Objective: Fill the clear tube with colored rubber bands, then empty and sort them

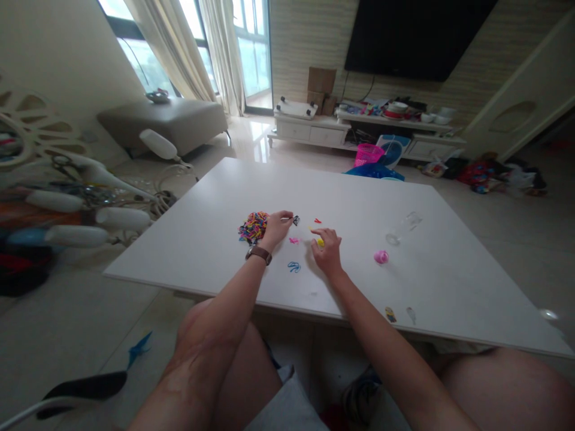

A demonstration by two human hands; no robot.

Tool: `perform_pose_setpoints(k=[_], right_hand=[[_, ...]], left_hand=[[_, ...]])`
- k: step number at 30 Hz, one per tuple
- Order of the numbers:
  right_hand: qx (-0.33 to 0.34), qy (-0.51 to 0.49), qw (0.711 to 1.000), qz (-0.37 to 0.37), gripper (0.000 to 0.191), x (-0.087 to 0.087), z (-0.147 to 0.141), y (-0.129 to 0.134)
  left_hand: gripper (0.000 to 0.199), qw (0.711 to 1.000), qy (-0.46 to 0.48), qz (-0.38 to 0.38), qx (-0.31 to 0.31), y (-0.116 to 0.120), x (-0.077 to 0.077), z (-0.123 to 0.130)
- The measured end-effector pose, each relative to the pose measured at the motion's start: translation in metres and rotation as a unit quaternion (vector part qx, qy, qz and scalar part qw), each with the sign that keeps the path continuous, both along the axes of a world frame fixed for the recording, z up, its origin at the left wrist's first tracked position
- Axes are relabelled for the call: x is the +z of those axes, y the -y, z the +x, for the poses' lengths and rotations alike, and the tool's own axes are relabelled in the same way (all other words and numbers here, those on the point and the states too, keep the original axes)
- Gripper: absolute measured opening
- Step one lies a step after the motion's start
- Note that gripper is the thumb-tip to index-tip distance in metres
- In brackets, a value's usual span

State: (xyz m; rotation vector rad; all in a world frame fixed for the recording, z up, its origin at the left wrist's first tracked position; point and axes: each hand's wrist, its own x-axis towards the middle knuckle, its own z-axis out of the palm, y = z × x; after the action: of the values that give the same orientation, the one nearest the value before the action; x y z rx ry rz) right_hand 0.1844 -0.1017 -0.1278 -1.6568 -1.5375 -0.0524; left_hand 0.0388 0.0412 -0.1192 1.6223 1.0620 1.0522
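Note:
On the white table, a mixed pile of small coloured rubber bands (254, 227) lies beside my left hand (278, 227). That hand's fingertips are pinched on what looks like a black band, right next to a small group of black bands (296, 221). My right hand (329, 248) hovers over the yellow bands (320, 242), thumb and index finger apart, with a bit of yellow near the index fingertip. Between the hands lie pink bands (293, 240). Blue bands (293, 267) sit nearer to me, and red bands (317, 221) farther off.
Right of my hands stand a pink container (381, 257) and a clear plastic bottle (411, 221) on its side. A small yellow figure piece (390, 314) and a clear piece (411, 315) lie by the table's front edge. Beyond the table is a pink basket (369, 154).

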Motion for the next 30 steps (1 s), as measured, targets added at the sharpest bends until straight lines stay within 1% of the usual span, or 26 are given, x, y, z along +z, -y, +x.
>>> perform_pose_setpoints(k=[3, 6, 8, 11, 15, 18, 21, 24, 27, 30], right_hand=[[0.002, -0.001, 1.0, 0.002, 0.025, 0.0, 0.0, 0.001], [0.001, -0.001, 1.0, -0.001, 0.024, 0.0, -0.001, 0.002], [-0.007, 0.0, 1.0, -0.007, 0.024, 0.001, -0.002, 0.001], [-0.038, -0.011, 0.999, -0.011, 0.022, 0.001, 0.001, 0.001], [-0.115, -0.046, 0.992, -0.018, 0.013, -0.001, 0.012, 0.0], [-0.153, -0.061, 0.986, -0.03, 0.008, -0.003, 0.02, 0.0], [-0.157, -0.058, 0.985, -0.044, 0.005, -0.004, 0.022, 0.0], [-0.153, -0.048, 0.986, -0.055, 0.004, -0.005, 0.022, 0.0], [-0.145, -0.034, 0.987, -0.065, 0.005, -0.006, 0.022, 0.0], [-0.138, -0.02, 0.987, -0.081, 0.005, -0.007, 0.024, 0.0]], left_hand=[[0.027, 0.998, -0.05, 0.04, -0.029, -0.003, -0.007, 0.008], [0.039, 0.993, -0.087, 0.056, -0.058, -0.004, -0.011, 0.011], [0.04, 0.992, -0.089, 0.065, -0.068, -0.004, -0.011, 0.01], [0.034, 0.991, -0.075, 0.087, -0.068, -0.003, -0.003, 0.005], [0.029, 0.992, -0.062, 0.104, -0.041, 0.001, 0.014, -0.01], [0.029, 0.994, -0.062, 0.09, 0.006, 0.004, 0.025, -0.023], [0.029, 0.992, -0.085, 0.079, 0.053, 0.009, 0.031, -0.034], [0.026, 0.986, -0.123, 0.083, 0.082, 0.014, 0.035, -0.041], [0.024, 0.981, -0.145, 0.092, 0.092, 0.015, 0.04, -0.043], [0.024, 0.979, -0.147, 0.108, 0.093, 0.014, 0.047, -0.046]])
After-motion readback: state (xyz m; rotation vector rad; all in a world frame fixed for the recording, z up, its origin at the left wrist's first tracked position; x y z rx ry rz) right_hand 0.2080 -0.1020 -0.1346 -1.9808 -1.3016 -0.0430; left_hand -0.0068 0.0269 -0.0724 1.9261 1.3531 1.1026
